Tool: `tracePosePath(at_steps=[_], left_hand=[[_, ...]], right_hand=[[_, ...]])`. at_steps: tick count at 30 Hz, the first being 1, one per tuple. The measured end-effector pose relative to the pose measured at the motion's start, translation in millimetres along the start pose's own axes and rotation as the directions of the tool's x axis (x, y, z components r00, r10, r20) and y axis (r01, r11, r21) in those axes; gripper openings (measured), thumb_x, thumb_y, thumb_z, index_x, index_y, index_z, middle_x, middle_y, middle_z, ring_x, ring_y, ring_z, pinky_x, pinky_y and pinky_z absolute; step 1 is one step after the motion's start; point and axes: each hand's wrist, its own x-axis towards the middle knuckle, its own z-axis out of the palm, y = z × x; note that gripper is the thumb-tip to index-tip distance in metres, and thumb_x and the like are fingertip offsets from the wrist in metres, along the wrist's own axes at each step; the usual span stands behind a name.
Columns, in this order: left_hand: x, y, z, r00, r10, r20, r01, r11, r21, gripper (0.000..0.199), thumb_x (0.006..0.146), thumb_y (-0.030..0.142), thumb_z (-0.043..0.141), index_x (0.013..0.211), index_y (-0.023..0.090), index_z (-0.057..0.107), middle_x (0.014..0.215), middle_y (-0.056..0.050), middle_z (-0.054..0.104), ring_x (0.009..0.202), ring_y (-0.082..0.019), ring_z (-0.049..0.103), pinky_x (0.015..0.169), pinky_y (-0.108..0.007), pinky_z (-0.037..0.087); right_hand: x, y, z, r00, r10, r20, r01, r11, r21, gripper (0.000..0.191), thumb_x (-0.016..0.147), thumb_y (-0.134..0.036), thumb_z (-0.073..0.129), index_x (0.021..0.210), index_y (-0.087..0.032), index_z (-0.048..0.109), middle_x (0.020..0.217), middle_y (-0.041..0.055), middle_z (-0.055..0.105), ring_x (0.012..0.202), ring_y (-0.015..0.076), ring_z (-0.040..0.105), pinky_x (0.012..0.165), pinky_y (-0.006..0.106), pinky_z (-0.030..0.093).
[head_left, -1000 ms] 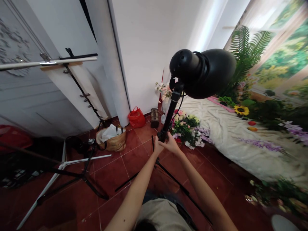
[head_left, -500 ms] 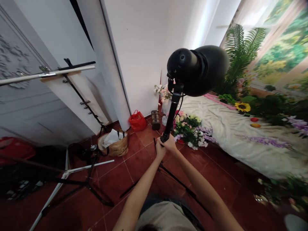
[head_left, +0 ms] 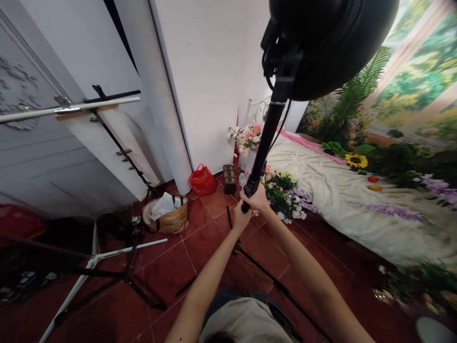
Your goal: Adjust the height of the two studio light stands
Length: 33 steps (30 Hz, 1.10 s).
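A black light stand [head_left: 266, 136] rises in front of me, its tripod legs spread on the red tiles. On top sits a large black studio lamp [head_left: 332, 43], cut off by the upper edge, with a cable hanging along the pole. Both hands are closed round the pole at a clamp joint. My left hand [head_left: 243, 216] grips the lower part. Just above and to the right, my right hand [head_left: 260, 197] is wrapped at the joint. Some fingers are hidden behind the pole.
At left stand backdrop tripods [head_left: 124, 274] with a white crossbar [head_left: 107, 102]. A woven bag [head_left: 171, 216], a red bag [head_left: 203, 181] and a small chest [head_left: 229, 180] lie by the wall. Right are flowers [head_left: 282, 190] and a cloth-covered platform [head_left: 342, 200].
The lamp has gone up and to the right, nearer the camera, with more of the pole showing above my hands. Both hands have shifted slightly right and stay on the stand.
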Motion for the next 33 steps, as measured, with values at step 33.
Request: tracePosePath(at_steps=[33], left_hand=[[11.6,-20.5,17.1,0.993,-0.034,-0.112,0.039,0.999,0.037,0.019,0.068,0.030,0.062,0.059,0.013,0.064,0.057,-0.004,0.061,0.051,-0.013,0.054,0.050,-0.022,0.041]], right_hand=[[-91.7,104.9,-36.6,0.959,0.218,0.179,-0.166,0.950,-0.264,0.034,0.095,-0.042,0.025,0.104,-0.024,0.053,0.090,0.0056,0.064,0.086,0.0202,0.061,0.083,0.034,0.047]])
